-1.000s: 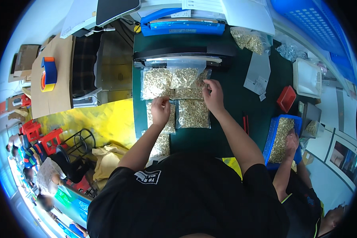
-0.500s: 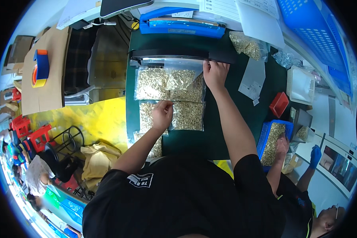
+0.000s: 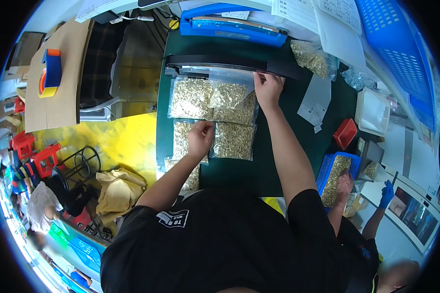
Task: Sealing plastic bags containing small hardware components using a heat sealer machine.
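black T-shirt (image 3: 225,244) | 2 short sleeves (image 3: 302,207) | 1 white boxed print (image 3: 173,218), left chest | fabric probably plain

A long black bar-shaped machine (image 3: 225,63) lies crosswise on the far side of several clear plastic bags (image 3: 193,105) filled with pale tan chopped bits. The far left bag (image 3: 186,93) lies flat beside it. To the right, a second bag (image 3: 228,94) (its unfilled top is hazy film) reaches the machine's near edge, seeming to overlap another bag (image 3: 234,116). Nearer lie a middle left bag (image 3: 181,137), a middle right bag (image 3: 234,141) and a near left bag (image 3: 192,179), partly hidden.
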`<action>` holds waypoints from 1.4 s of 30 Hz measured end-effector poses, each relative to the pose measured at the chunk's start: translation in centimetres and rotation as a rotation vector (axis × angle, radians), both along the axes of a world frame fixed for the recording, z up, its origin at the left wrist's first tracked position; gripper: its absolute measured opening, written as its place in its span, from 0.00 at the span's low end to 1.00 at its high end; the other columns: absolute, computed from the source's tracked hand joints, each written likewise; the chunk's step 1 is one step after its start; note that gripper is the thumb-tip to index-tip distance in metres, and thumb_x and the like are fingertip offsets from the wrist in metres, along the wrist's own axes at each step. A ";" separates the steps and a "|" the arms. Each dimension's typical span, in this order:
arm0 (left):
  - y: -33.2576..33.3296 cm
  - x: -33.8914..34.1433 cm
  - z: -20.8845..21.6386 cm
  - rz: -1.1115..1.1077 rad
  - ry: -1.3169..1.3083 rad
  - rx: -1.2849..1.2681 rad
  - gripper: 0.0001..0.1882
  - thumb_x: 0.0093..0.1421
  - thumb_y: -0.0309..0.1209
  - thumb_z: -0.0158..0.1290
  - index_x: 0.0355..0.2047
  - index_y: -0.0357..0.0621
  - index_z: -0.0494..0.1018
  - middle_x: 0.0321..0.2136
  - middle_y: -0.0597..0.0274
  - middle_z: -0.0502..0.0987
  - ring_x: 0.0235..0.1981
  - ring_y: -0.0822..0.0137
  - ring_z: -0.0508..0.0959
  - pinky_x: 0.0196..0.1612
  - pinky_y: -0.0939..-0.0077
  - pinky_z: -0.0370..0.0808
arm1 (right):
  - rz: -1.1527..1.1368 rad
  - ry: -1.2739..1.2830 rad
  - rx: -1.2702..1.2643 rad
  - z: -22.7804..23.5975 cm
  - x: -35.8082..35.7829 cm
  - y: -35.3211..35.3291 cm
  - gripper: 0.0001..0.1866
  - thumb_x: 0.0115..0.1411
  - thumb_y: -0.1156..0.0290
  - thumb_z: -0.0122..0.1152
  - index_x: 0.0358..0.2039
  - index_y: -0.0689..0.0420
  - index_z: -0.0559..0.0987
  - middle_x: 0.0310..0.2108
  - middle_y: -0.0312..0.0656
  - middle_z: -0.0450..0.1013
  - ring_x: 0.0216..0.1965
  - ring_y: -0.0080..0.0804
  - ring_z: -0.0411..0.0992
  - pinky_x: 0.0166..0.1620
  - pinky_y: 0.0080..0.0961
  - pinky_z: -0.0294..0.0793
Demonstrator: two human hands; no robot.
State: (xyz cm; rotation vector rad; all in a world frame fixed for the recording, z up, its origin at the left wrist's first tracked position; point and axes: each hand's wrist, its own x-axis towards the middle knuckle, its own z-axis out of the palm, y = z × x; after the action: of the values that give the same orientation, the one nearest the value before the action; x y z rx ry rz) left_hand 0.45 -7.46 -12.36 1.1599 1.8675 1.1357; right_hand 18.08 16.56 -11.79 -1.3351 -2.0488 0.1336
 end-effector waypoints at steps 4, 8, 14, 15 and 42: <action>0.0 0.0 0.3 -0.007 -0.006 0.002 0.04 0.60 0.21 0.55 0.35 0.37 0.79 0.30 0.55 0.80 0.29 0.63 0.80 0.36 0.71 0.77 | 0.129 0.119 0.133 0.8 -0.7 -1.6 0.05 0.55 0.67 0.71 0.27 0.52 0.83 0.32 0.37 0.80 0.41 0.41 0.74 0.54 0.43 0.65; 0.4 0.1 0.3 -0.001 -0.003 0.004 0.04 0.60 0.21 0.55 0.35 0.37 0.79 0.30 0.55 0.80 0.29 0.64 0.80 0.36 0.71 0.76 | 0.094 0.050 0.103 1.9 -1.3 -2.2 0.05 0.54 0.67 0.73 0.29 0.51 0.84 0.32 0.36 0.79 0.44 0.39 0.73 0.53 0.42 0.65; 1.3 -0.8 0.0 -0.007 -0.010 0.026 0.04 0.61 0.21 0.55 0.35 0.37 0.79 0.30 0.56 0.79 0.30 0.66 0.79 0.37 0.73 0.76 | 0.202 0.165 0.084 2.4 -0.6 -3.1 0.05 0.53 0.71 0.73 0.29 0.54 0.83 0.31 0.37 0.79 0.42 0.41 0.73 0.49 0.40 0.70; 1.3 -1.3 -0.3 0.003 -0.032 0.011 0.05 0.62 0.21 0.55 0.37 0.36 0.79 0.31 0.57 0.80 0.31 0.67 0.79 0.39 0.73 0.76 | 0.271 0.275 0.065 2.3 -0.2 -3.4 0.05 0.52 0.73 0.73 0.29 0.55 0.84 0.30 0.38 0.79 0.41 0.42 0.73 0.47 0.39 0.71; 12.5 -4.3 0.3 0.053 -0.758 0.037 0.12 0.70 0.37 0.57 0.36 0.42 0.81 0.30 0.70 0.80 0.31 0.78 0.73 0.40 0.80 0.70 | 0.195 1.316 -0.941 0.3 1.8 -5.1 0.18 0.74 0.60 0.51 0.46 0.64 0.80 0.42 0.48 0.80 0.44 0.32 0.79 0.53 0.30 0.74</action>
State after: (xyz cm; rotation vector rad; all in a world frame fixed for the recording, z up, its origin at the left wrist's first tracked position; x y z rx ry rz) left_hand -3.89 5.03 -12.07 0.5647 1.2898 1.3925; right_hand 19.90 11.47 -11.45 -0.9670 -0.8889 1.7030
